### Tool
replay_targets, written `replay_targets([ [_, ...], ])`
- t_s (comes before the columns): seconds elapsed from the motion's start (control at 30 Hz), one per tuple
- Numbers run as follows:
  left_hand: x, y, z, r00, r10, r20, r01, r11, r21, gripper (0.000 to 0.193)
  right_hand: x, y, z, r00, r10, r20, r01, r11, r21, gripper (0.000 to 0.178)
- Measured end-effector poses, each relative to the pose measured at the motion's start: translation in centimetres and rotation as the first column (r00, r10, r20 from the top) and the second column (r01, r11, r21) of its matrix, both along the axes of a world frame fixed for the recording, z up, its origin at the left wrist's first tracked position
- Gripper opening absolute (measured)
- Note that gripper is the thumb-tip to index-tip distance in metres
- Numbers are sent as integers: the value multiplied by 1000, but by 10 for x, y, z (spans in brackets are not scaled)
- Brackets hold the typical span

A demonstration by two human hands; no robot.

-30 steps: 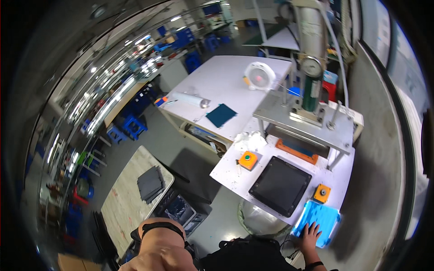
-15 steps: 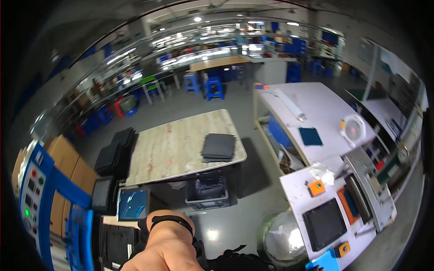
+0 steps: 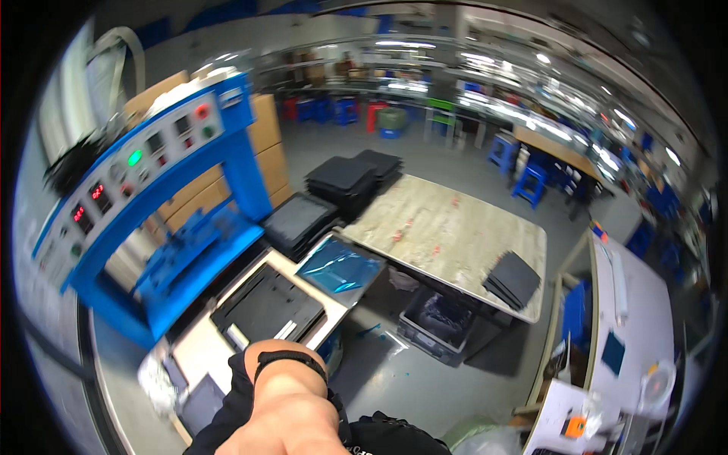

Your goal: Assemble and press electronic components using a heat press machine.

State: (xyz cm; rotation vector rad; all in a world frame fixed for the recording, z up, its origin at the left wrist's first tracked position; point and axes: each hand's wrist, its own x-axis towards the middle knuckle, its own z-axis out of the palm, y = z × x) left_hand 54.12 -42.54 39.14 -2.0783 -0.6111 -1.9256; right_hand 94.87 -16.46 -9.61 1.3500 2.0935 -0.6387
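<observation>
My left hand point(image 3: 284, 428) is raised close to the camera at the lower edge, with a dark band point(image 3: 292, 356) round its wrist. Its fingers fall outside the picture, so I cannot see whether they hold anything. Beyond the wrist, a black rectangular tray-like plate point(image 3: 262, 307) lies on a pale bench point(image 3: 199, 345), with a small white strip on it. A shiny blue film-covered sheet point(image 3: 341, 265) is beside that plate. To the left stands a blue press machine point(image 3: 246, 178) with a lit control panel. My right hand is out of view.
Stacks of black panels point(image 3: 341, 178) stand behind the bench. A light worn table point(image 3: 447, 227) bears dark sheets point(image 3: 514, 279) at its right corner, and a grey bin point(image 3: 430, 345) sits below its front edge. A white workbench point(image 3: 641, 288) is at right.
The view has swung left, bringing the blue press and the plate on the bench further into the picture. The white workbench has shifted toward the right edge. My left hand remains near the camera.
</observation>
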Motion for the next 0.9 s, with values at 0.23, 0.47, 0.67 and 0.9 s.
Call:
replay_targets([
  [0.23,38,-77,9,972,233,-44,-236,966,-106,15,-198,75,-4,790,414,-452,-414,904,104,41],
  [0.47,96,-92,1,876,481,-47,-483,871,-89,31,-230,114,-97,759,507,-408,-572,819,-47,39],
  [0.67,100,-92,1,850,525,42,-518,847,-121,27,-232,114,-135,806,486,-337,-573,784,-240,52],
  [0.9,103,-53,-29,730,592,342,-643,764,50,14,-210,103,-108,908,316,-276,-390,878,-278,42],
])
